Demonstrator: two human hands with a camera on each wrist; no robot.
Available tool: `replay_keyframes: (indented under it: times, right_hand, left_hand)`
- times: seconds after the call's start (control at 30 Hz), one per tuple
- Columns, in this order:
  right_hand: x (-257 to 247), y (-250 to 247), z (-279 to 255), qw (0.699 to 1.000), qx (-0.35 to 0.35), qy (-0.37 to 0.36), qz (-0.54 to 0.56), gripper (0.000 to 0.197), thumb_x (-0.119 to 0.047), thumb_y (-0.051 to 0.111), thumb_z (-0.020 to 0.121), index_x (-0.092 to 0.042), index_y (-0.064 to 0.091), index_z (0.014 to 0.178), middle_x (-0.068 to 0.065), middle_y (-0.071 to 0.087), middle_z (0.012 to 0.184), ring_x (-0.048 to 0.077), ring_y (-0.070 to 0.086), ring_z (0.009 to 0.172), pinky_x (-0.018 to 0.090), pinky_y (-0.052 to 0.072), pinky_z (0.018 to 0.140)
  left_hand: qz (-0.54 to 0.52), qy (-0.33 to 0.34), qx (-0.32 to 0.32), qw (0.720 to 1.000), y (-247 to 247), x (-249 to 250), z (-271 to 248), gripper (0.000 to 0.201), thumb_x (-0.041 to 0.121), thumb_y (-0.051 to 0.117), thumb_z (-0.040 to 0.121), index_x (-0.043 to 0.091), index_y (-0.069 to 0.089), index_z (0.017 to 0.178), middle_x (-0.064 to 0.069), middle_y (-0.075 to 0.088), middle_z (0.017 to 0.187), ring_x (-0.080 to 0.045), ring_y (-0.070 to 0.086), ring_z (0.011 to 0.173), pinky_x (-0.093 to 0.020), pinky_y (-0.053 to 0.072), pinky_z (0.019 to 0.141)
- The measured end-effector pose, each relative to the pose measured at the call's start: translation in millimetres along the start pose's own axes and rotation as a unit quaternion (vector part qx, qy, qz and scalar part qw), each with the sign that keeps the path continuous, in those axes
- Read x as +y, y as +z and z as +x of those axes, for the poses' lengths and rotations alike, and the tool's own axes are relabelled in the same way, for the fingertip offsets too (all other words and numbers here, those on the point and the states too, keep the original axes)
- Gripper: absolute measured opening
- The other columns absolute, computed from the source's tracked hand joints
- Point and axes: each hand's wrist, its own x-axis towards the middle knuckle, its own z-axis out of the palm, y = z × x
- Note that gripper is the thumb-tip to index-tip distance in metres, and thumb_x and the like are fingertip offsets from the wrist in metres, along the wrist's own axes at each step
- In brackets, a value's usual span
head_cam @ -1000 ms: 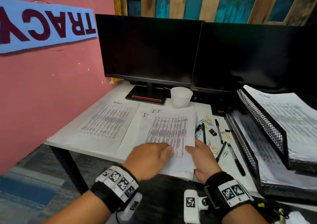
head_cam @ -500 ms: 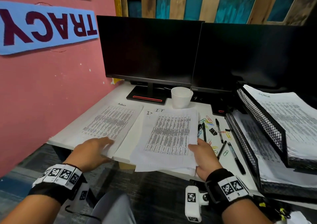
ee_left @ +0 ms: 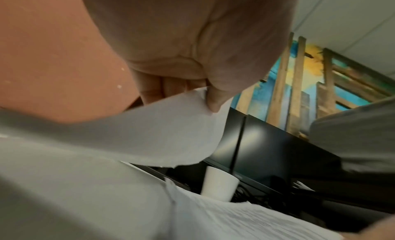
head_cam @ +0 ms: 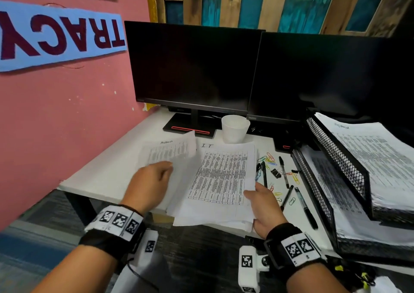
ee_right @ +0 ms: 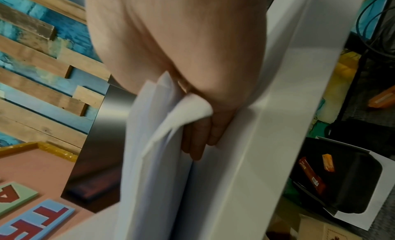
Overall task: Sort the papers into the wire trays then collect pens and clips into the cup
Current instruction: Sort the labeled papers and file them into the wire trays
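Observation:
My left hand (head_cam: 164, 170) pinches the near edge of a printed sheet marked "Admin" (head_cam: 170, 151) and holds it curled up off the desk. In the left wrist view the thumb (ee_left: 211, 101) presses on that sheet (ee_left: 149, 125). My right hand (head_cam: 254, 195) grips the right edge of the printed paper stack (head_cam: 221, 180), with fingers (ee_right: 196, 138) curled under the stack (ee_right: 160, 167). A white cup (head_cam: 235, 128) stands behind the papers. Pens and coloured clips (head_cam: 280, 174) lie right of the stack. Two black wire trays (head_cam: 331, 158) hold papers at the right.
Two dark monitors (head_cam: 195, 68) stand at the back of the white desk (head_cam: 105, 176). A pink wall (head_cam: 67, 113) runs along the left. The stack overhangs the desk's near edge. A sheet headed "I.T" (head_cam: 207, 146) lies under the stack.
My left hand has lifted the Admin sheet from the left of the desk and carried it right, toward the stack. My right hand keeps its grip on the stack.

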Motion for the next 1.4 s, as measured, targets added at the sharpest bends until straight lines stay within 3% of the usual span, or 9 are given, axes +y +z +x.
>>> replay_keyframes:
  times: [0.13, 0.33, 0.5, 0.7, 0.87, 0.97, 1.07, 1.23, 1.4]
  right_hand:
    - [-1.2, 1.5, -2.2, 1.000, 0.009, 0.003, 0.002, 0.039, 0.008, 0.042, 0.102, -0.010, 0.070, 0.123, 0.016, 0.078, 0.112, 0.039, 0.074, 0.103, 0.052, 0.062, 0.087]
    - [2.4, 4.5, -2.1, 0.998, -0.001, 0.001, 0.056, 0.030, -0.022, 0.047, 0.110, -0.007, 0.069, 0.124, 0.019, 0.077, 0.115, 0.040, 0.072, 0.111, 0.058, 0.053, 0.104]
    - [7.0, 2.5, -2.0, 0.995, -0.023, -0.057, -0.078, 0.035, 0.005, 0.055, 0.096, -0.015, 0.074, 0.117, 0.009, 0.081, 0.108, 0.033, 0.077, 0.102, 0.057, 0.058, 0.096]
    - [-4.4, 2.5, -15.2, 0.986, -0.032, -0.092, -0.137, 0.037, 0.003, 0.052, 0.102, -0.019, 0.068, 0.128, 0.001, 0.079, 0.116, 0.022, 0.074, 0.108, 0.049, 0.056, 0.103]
    - [-35.3, 4.2, -43.2, 0.982, -0.119, -0.121, -0.088, 0.035, 0.002, 0.051, 0.105, -0.022, 0.067, 0.124, 0.000, 0.078, 0.119, 0.019, 0.074, 0.112, 0.045, 0.056, 0.101]
    - [-52.1, 8.8, -55.5, 0.972, -0.153, -0.153, -0.095, 0.034, 0.000, 0.052, 0.105, -0.022, 0.066, 0.128, 0.000, 0.077, 0.123, 0.019, 0.072, 0.116, 0.044, 0.055, 0.102]
    - [-65.5, 16.5, -61.3, 0.954, -0.135, -0.203, -0.176, 0.032, -0.009, 0.055, 0.105, -0.035, 0.065, 0.121, -0.010, 0.076, 0.121, 0.008, 0.071, 0.115, 0.036, 0.055, 0.103]
    - [-93.8, 32.7, -64.4, 0.932, -0.052, -0.310, -0.181, 0.034, -0.009, 0.058, 0.104, -0.042, 0.063, 0.107, -0.022, 0.073, 0.107, -0.009, 0.069, 0.103, 0.015, 0.055, 0.087]
    - [-100.6, 43.3, -61.4, 0.920, -0.022, -0.352, -0.174, 0.027, -0.011, 0.061, 0.102, -0.032, 0.063, 0.119, -0.019, 0.072, 0.111, -0.003, 0.069, 0.105, 0.022, 0.054, 0.092]
  left_hand:
    - [0.009, 0.065, -0.054, 0.996, 34.8, 37.6, -6.2, 0.032, 0.024, 0.048, 0.108, 0.031, 0.069, 0.131, 0.000, 0.079, 0.095, -0.014, 0.063, 0.068, -0.026, 0.048, 0.064]
    - [-0.022, 0.146, -0.251, 0.957, 73.0, 66.9, -23.9, 0.039, 0.032, 0.045, 0.108, 0.039, 0.058, 0.143, 0.006, 0.072, 0.131, -0.013, 0.067, 0.109, -0.026, 0.052, 0.096]
    - [-0.103, 0.101, -0.320, 0.936, 66.2, 57.0, -25.7, 0.051, 0.050, 0.063, 0.097, 0.048, 0.052, 0.147, 0.020, 0.054, 0.149, 0.003, 0.049, 0.133, -0.019, 0.034, 0.115]
    - [-0.116, -0.033, -0.234, 0.965, 32.1, 6.0, -6.0, 0.053, 0.050, 0.063, 0.098, 0.040, 0.051, 0.148, 0.010, 0.051, 0.155, -0.012, 0.050, 0.140, -0.035, 0.038, 0.119]
    - [-0.246, -0.085, -0.189, 0.947, 4.4, -17.2, 4.2, 0.062, 0.038, 0.074, 0.094, 0.044, 0.037, 0.144, 0.021, 0.061, 0.136, -0.002, 0.064, 0.117, -0.040, 0.044, 0.115]
    - [-0.349, -0.064, -0.135, 0.925, -5.4, -9.8, 4.3, 0.057, 0.018, 0.074, 0.095, 0.028, 0.050, 0.146, 0.010, 0.070, 0.135, -0.012, 0.068, 0.122, -0.048, 0.049, 0.111]
    - [-0.388, -0.043, -0.029, 0.920, -16.2, 13.2, 8.1, 0.034, 0.003, 0.068, 0.096, 0.024, 0.069, 0.122, 0.007, 0.077, 0.120, -0.013, 0.073, 0.112, -0.047, 0.055, 0.105]
    - [-0.402, 0.017, 0.084, 0.912, -40.5, 44.7, 18.1, 0.030, 0.009, 0.068, 0.098, 0.016, 0.071, 0.127, 0.006, 0.076, 0.122, -0.008, 0.072, 0.114, -0.037, 0.055, 0.102]
    - [-0.401, 0.058, 0.114, 0.907, -57.4, 54.6, 25.7, 0.025, 0.017, 0.071, 0.093, 0.024, 0.073, 0.117, 0.003, 0.078, 0.118, -0.017, 0.073, 0.113, -0.048, 0.056, 0.103]
